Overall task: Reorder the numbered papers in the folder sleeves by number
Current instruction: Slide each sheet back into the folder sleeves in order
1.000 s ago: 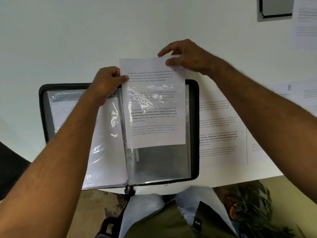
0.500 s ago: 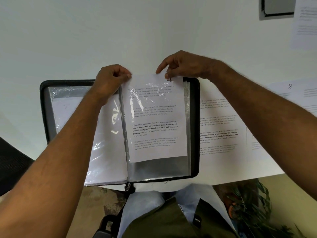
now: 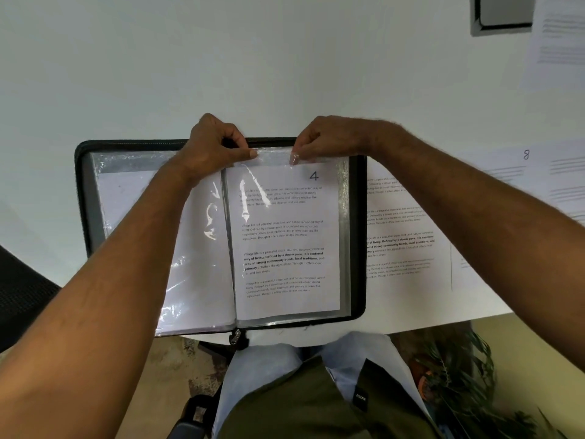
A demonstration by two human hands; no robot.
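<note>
While the black zip-edged folder [image 3: 359, 236] lies open on the white tabletop [image 3: 221, 74], one sheet sits fully down in its right-hand clear plastic sleeve [image 3: 344, 217]: the white printed paper marked 4 [image 3: 285, 239], with four blocks of text on it. The left hand [image 3: 211, 144] pinches the sleeve's top edge at about eleven o'clock of that page, thumb and forefinger closed on the plastic. The right hand [image 3: 329, 137] pinches the same edge at about one o'clock, just above the numeral. On the folder's left half, one more white sheet under glossy plastic [image 3: 196, 264] shows, its number hidden by the forearm. At three o'clock from the folder, two loose printed papers lie on the table: one unnumbered as far as I can see [image 3: 402, 242], and one marked 8 [image 3: 531, 175] beyond it.
</note>
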